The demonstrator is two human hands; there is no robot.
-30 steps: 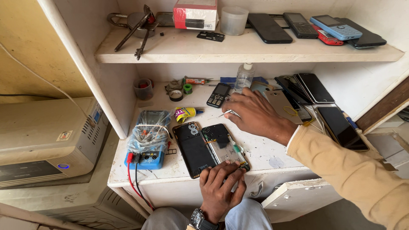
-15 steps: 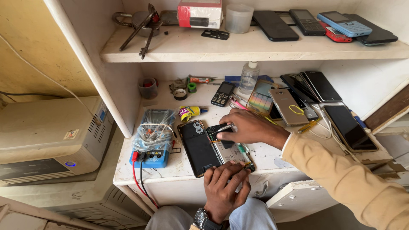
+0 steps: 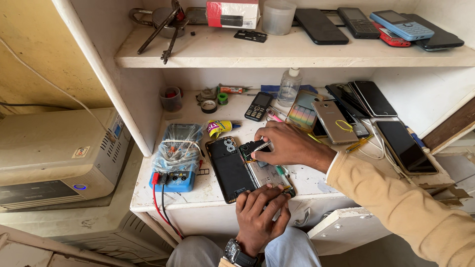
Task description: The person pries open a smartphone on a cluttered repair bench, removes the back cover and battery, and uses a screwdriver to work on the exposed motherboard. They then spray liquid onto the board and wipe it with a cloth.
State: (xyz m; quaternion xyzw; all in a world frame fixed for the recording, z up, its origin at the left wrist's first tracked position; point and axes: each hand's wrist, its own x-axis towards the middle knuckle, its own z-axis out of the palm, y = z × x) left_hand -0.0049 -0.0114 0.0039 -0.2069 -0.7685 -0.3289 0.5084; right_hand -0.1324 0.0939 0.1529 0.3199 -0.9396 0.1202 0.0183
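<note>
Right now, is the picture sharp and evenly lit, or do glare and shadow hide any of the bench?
Head view: soft, even daylight, mostly sharp; the right hand and opened phone read clearly. Under the upper shelf the back wall is a little dimmer. Faint sheen on the black back cover, no harsh glare. Straight edges bow slightly near the corners.

Our right hand (image 3: 289,146) covers the top of the opened phone (image 3: 264,170), so we cannot tell what its fingers pinch. Our left hand (image 3: 260,215) hides the phone's lower end. The frame cuts our right sleeve (image 3: 420,217).
</note>
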